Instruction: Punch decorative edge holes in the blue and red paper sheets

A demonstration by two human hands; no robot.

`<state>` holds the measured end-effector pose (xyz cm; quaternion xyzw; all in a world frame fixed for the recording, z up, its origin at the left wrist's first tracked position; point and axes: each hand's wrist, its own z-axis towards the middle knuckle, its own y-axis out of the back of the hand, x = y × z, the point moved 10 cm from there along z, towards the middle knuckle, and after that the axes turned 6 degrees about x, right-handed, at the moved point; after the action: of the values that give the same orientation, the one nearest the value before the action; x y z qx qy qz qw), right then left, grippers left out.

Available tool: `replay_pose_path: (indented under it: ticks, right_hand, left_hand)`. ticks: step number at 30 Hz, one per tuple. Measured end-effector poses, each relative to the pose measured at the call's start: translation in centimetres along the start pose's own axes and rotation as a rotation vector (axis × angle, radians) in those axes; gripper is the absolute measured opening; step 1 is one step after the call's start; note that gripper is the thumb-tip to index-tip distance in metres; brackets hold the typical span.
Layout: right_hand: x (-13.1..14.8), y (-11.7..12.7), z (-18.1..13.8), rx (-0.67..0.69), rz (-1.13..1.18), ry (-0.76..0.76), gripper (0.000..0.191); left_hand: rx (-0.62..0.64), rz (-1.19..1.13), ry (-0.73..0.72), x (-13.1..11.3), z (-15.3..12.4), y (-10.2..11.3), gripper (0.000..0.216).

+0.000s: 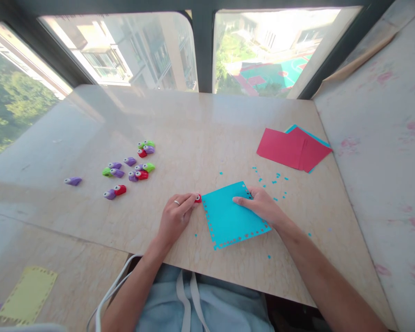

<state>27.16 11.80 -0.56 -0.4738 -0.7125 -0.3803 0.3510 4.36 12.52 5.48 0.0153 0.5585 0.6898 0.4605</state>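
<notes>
A blue sheet of paper [228,216], with small holes punched along its left, bottom and right edges, is held just above the table. My right hand [263,205] pinches its right side, thumb on top. My left hand [178,214], wearing a ring, is closed on a small red craft punch [198,198] with a white round button. That punch sits at the upper left corner of the sheet; whether the paper is inside its slot I cannot tell. Tiny blue paper scraps [278,175] lie scattered around the sheet, mostly beyond its right side.
Several purple, green and red punches [138,175] stand in groups on the left of the table. Red sheets [283,147] over blue ones lie at the back right by the wall. A yellow punched sheet [29,295] and a white cable [114,290] are at lower left.
</notes>
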Motion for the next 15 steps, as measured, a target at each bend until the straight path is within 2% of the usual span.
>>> replay_pose_path:
  ticks: [8,15]
  right_hand:
    - [-0.13,0.18,0.09,-0.045,0.006,0.017,0.039]
    - [-0.15,0.06,0.02,-0.066,0.007,0.028,0.041]
  left_hand:
    - [0.006,-0.037,-0.018,0.78,0.08,-0.47,0.029]
    - [0.062,-0.029,0.004,0.86,-0.08,-0.97,0.031]
